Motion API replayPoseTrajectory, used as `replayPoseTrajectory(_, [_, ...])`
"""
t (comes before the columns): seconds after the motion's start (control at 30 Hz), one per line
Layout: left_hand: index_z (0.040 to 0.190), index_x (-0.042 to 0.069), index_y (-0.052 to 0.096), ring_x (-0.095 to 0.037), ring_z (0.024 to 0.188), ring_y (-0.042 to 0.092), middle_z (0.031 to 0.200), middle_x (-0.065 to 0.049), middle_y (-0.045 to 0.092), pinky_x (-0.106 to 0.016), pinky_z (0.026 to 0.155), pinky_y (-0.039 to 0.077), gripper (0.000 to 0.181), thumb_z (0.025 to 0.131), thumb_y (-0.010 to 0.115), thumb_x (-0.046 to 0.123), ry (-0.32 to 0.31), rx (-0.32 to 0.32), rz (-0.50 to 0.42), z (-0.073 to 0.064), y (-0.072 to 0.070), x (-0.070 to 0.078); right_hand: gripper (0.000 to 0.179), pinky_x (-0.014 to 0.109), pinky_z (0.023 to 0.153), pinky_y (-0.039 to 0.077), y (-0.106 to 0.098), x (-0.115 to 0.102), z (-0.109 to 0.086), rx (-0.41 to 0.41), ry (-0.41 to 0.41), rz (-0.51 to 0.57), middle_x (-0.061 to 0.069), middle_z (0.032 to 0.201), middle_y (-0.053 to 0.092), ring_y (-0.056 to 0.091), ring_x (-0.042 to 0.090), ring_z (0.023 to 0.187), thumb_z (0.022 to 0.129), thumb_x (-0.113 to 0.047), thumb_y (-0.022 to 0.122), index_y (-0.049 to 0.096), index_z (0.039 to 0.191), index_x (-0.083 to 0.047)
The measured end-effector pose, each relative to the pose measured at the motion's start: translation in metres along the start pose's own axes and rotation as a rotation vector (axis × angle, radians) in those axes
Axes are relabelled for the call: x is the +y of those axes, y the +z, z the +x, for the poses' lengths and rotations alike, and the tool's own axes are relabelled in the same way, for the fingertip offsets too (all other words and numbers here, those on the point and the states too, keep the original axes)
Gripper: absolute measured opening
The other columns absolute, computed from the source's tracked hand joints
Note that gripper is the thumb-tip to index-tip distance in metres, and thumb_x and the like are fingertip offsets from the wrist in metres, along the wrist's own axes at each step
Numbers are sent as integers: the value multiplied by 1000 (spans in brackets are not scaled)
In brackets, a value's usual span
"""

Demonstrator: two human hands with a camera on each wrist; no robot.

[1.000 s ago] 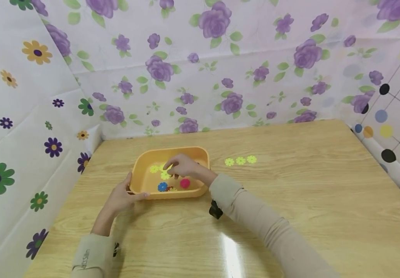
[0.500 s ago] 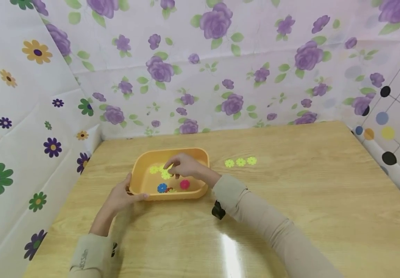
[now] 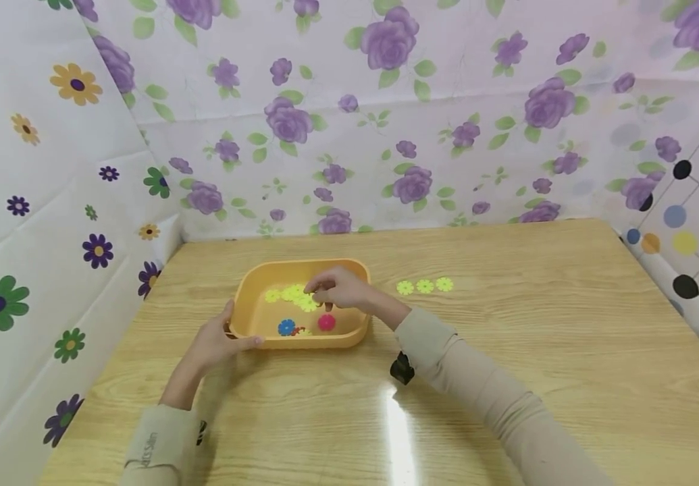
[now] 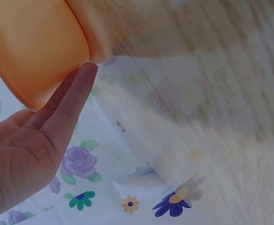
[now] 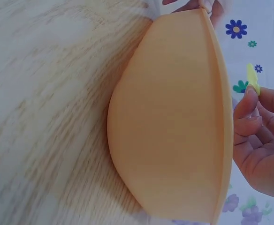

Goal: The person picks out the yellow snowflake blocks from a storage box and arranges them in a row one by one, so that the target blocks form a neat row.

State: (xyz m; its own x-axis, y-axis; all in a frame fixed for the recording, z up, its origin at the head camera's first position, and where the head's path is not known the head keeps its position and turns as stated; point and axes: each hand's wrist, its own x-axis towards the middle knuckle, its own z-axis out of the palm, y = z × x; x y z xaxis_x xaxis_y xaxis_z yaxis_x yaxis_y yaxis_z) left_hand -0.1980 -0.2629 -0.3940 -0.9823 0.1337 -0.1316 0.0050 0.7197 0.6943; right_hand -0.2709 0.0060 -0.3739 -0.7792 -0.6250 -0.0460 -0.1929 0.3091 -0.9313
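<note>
Our right hand point(image 3: 344, 289) sits slightly farther right over the tray point(image 3: 303, 343) than before, fingers pinching a yellow disc point(image 5: 253, 78), left hand point(image 3: 212, 343) gripping the tray's left end; we seem mid-pick, probably needing a clear lift next.

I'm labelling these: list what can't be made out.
Head: the count of yellow flower pieces in the orange tray; they overlap.
Head: shape of the red piece, too small there to tell.
Right wrist: the tray's inside, hidden by its wall.
Left wrist: the tray's remainder, cut off by edges.
</note>
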Motion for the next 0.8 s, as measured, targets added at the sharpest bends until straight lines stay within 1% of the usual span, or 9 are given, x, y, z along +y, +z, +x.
replayPoseTrajectory(0.13, [142, -9, 1, -33, 104, 53, 125, -34, 44, -42, 86, 43, 110, 75, 73, 41, 9, 4, 8, 1, -1, 0, 21, 22, 48, 35, -7, 1, -4, 15, 2, 13, 21, 82, 64, 58, 29, 63, 88, 0, 54, 65, 105, 2])
replayPoseTrajectory(0.23, [141, -9, 1, -32, 104, 53, 125, -34, 45, -42, 87, 42, 110, 75, 74, 40, 8, 4, -6, 2, 0, -1, 22, 22, 47, 35, -12, 2, -8, 22, -6, 7, 18, 77, 64, 58, 29, 62, 88, 0, 54, 64, 107, 3])
replayPoseTrajectory(0.37, [142, -8, 1, -33, 105, 53, 127, -34, 42, -41, 86, 43, 109, 75, 74, 39, 5, 0, -39, 1, 1, -2, 23, 22, 47, 33, -18, 5, -14, 34, 4, 13, 14, 72, 62, 56, 35, 66, 88, 0, 54, 63, 109, 3])
replayPoseTrajectory(0.47, [142, -8, 1, -34, 106, 52, 130, -34, 39, -42, 86, 43, 109, 75, 74, 39, 7, 0, -48, 0, 1, -2, 24, 23, 47, 33, -23, 8, -18, 39, 7, 17, 15, 73, 61, 55, 36, 66, 88, -1, 53, 62, 110, 3])
replayPoseTrajectory(0.53, [142, -8, 1, -34, 107, 52, 130, -34, 38, -42, 87, 43, 109, 75, 74, 39, 8, 2, -45, 0, 0, -2, 24, 24, 49, 35, -26, 10, -21, 38, -2, 14, 17, 73, 61, 55, 32, 64, 88, -1, 53, 62, 110, 4])
replayPoseTrajectory(0.63, [142, -9, 2, -34, 106, 52, 129, -34, 41, -42, 86, 43, 109, 75, 74, 38, 9, 8, -41, -1, 0, -2, 25, 26, 51, 39, -31, 13, -26, 37, -13, 2, 16, 74, 60, 55, 26, 62, 89, -1, 52, 61, 112, 5])
replayPoseTrajectory(0.7, [142, -9, 2, -33, 106, 52, 128, -34, 41, -41, 86, 43, 109, 75, 74, 38, 11, 8, -37, -1, -1, -2, 26, 27, 52, 40, -35, 15, -29, 41, -5, 0, 15, 75, 60, 55, 23, 61, 89, -1, 52, 61, 112, 5])
replayPoseTrajectory(0.8, [142, -8, 1, -33, 105, 53, 128, -33, 42, -41, 84, 44, 109, 75, 73, 40, 15, 3, -32, -2, -2, -1, 26, 27, 50, 37, -41, 18, -34, 49, 15, 7, 13, 75, 60, 54, 22, 60, 89, -1, 51, 60, 113, 5])
